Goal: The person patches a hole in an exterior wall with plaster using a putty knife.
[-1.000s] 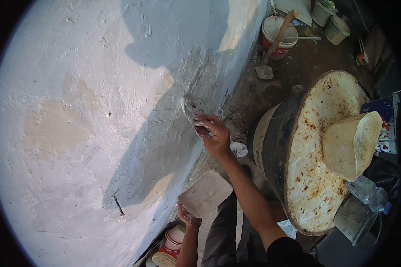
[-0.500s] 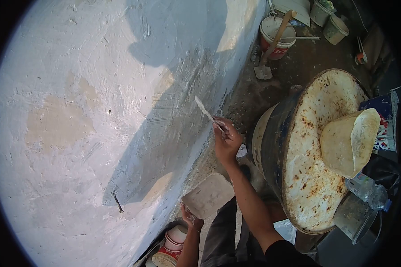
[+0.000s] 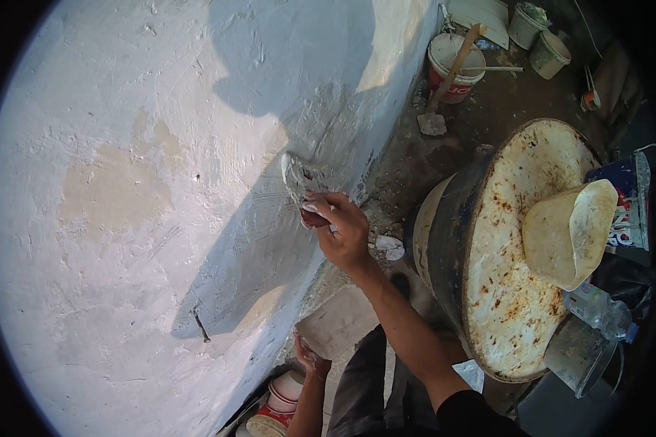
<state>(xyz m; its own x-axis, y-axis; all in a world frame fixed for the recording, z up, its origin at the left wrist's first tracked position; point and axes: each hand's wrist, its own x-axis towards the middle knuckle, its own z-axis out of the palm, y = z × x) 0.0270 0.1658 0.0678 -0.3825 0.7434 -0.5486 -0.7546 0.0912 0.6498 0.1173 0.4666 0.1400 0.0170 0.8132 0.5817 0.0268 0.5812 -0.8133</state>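
My right hand [image 3: 342,229] is closed round the dark handle of a plastering trowel [image 3: 293,177], whose pale, smeared blade lies against the shaded part of the plastered wall [image 3: 124,291]. Low in the view, my left hand [image 3: 311,357] grips the edge of a flat, grey, plaster-coated board [image 3: 337,322], held level near my legs. The wall has rough white plaster with a tan bare patch [image 3: 113,191] at the left.
A rusty-topped drum [image 3: 499,291] stands at the right, bearing a cream plastic container [image 3: 561,233]. Beside it are a plastic bottle [image 3: 598,309] and a metal bucket [image 3: 577,355]. A nail [image 3: 200,325] sticks from the wall. Behind stands a white-red bucket [image 3: 444,54].
My right hand has moved left to the wall, and the trowel has turned from edge-on to lying against the plaster. My left hand and the board have hardly moved.
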